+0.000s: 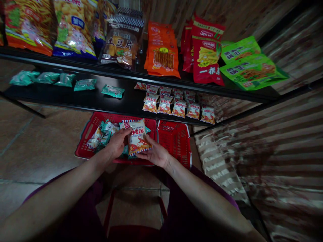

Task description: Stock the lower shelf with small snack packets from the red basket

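Observation:
A small white and orange snack bag (pixel 137 136) is held between my two hands, above a red basket (pixel 83 148). My left hand (pixel 118 143) pinches its left side, thumb on the front. Around its lower right corner closes my right hand (pixel 156 154), thumb on top and fingers partly underneath. Behind the bag's upper left edge shows what looks like another bag of the same print. Teal snack packets (pixel 104 137) and a white and orange bag (pixel 95 138) lie in the basket below, partly covered by my hands.
A red basket (pixel 174 144) stands to the right. On the lower black shelf (pixel 101 102), teal packets (pixel 112 91) lie at left and rows of small snack bags (pixel 179 108) stand at right. Larger bags (pixel 163 53) fill the upper shelf. A corrugated wall (pixel 285 141) rises at right.

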{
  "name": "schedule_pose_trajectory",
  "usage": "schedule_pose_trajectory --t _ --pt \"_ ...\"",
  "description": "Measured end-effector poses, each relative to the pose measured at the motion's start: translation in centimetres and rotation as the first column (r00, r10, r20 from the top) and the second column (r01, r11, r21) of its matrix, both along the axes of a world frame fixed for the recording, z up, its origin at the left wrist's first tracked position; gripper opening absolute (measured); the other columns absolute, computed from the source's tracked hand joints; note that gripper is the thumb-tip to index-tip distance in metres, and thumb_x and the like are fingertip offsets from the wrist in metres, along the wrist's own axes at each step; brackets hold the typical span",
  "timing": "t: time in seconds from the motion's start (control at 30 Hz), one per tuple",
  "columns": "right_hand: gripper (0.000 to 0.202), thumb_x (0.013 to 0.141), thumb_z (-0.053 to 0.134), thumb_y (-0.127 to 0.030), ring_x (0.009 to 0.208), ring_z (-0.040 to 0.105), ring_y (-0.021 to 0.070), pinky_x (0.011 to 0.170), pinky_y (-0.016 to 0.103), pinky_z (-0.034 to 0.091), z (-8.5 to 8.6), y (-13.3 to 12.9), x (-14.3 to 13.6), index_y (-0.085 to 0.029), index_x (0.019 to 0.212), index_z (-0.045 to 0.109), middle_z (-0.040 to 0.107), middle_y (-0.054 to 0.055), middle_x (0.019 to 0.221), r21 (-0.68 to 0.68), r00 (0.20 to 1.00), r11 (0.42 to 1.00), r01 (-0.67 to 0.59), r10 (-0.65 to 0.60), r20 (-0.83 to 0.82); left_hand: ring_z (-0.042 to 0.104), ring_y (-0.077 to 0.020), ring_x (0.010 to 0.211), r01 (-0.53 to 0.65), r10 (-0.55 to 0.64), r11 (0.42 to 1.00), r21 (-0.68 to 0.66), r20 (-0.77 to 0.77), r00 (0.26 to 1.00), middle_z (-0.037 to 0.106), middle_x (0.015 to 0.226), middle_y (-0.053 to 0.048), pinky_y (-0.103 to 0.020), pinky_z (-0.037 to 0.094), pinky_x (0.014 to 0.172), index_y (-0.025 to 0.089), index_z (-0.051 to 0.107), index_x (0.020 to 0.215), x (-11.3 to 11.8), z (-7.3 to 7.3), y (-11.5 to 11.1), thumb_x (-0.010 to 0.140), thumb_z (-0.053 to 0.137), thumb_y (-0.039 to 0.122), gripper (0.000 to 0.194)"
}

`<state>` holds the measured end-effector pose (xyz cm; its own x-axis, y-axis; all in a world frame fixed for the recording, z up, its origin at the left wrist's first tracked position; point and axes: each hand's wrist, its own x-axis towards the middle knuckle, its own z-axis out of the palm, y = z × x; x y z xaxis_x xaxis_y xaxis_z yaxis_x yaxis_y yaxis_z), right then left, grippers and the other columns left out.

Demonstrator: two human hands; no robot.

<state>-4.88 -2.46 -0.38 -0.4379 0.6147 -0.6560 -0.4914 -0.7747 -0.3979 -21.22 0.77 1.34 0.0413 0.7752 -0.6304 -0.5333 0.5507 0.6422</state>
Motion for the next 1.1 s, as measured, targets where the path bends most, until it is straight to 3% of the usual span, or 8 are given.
schedule_pose_trajectory --t 0.17,0.33,0.57,0.7,0.97,1.1 --pt "0.033 0.066 0.078 -0.025 0.070 0.069 0.0162 0.075 0.035 0.057 -0.6 -0.5 -0.6 -0.016 0.092 0.061 0.070 0.003 0.082 0.148 0.982 0.989 0.031 -0.057 0.179 0.060 -0.0130 0.064 -0.047 0.052 0.996 0.081 -0.057 0.997 0.066 0.072 0.000 -0.025 0.049 0.063 0.016 0.060 0.080 -0.5 -0.3 0.2 0.065 0.070 0.022 0.020" --pt "0.029 0.063 0.079 -0.024 0.066 0.070 0.0157 0.060 0.023 0.055 -0.9 -0.8 -1.1 -0.014 0.084 0.062 0.071 0.003 0.072 0.170 0.955 0.985 0.016 -0.066 0.288 0.064 -0.0148 0.071 -0.065 0.072 0.990 0.127 -0.053 0.996 0.068 0.076 -0.001 -0.027 0.052 0.066 0.016 0.060 0.084 -0.4 -0.2 0.4 0.064 0.072 0.026 0.025" --pt "0.035 0.056 0.084 -0.024 0.067 0.070 0.0162 0.064 0.025 0.056 -1.3 -1.0 -1.5 -0.013 0.081 0.063 0.071 0.004 0.071 0.137 0.937 0.983 0.122 -0.159 0.311 0.067 -0.0186 0.083 0.049 -0.057 0.990 0.132 0.059 0.997 0.071 0.090 -0.005 -0.031 0.053 0.077 0.017 0.057 0.092 -0.2 -1.0 -0.2 0.064 0.074 0.022 0.033" --pt "0.038 0.054 0.085 -0.030 0.067 0.069 0.0161 0.066 0.027 0.055 -1.6 -1.1 -1.7 -0.013 0.081 0.064 0.070 0.004 0.071 0.157 0.928 0.985 0.077 -0.128 0.349 0.068 -0.0210 0.077 0.078 -0.080 0.994 0.080 0.016 0.997 0.071 0.084 -0.006 -0.034 0.054 0.073 0.016 0.058 0.094 -0.3 -1.7 -0.6 0.062 0.074 0.021 0.036" --pt "0.044 0.061 0.079 -0.041 0.084 0.066 0.0140 0.078 0.030 0.054 -2.3 0.0 -2.0 -0.023 0.098 0.065 0.067 0.002 0.107 0.262 0.906 0.964 0.049 -0.153 0.394 0.066 -0.0202 0.073 0.083 -0.069 0.985 0.150 -0.091 0.993 0.070 0.082 -0.005 -0.032 0.051 0.069 0.017 0.061 0.092 -1.4 -2.2 0.3 0.058 0.075 0.026 0.038" --pt "0.049 0.062 0.079 -0.039 0.090 0.065 0.0157 0.078 0.030 0.053 -2.5 1.2 -2.2 -0.024 0.106 0.062 0.067 0.003 0.102 0.312 0.894 0.950 -0.004 -0.136 0.426 0.066 -0.0207 0.077 0.080 -0.065 0.986 0.145 -0.109 0.992 0.070 0.086 -0.005 -0.033 0.052 0.071 0.018 0.057 0.097 -1.6 -2.5 1.0 0.060 0.075 0.024 0.041"
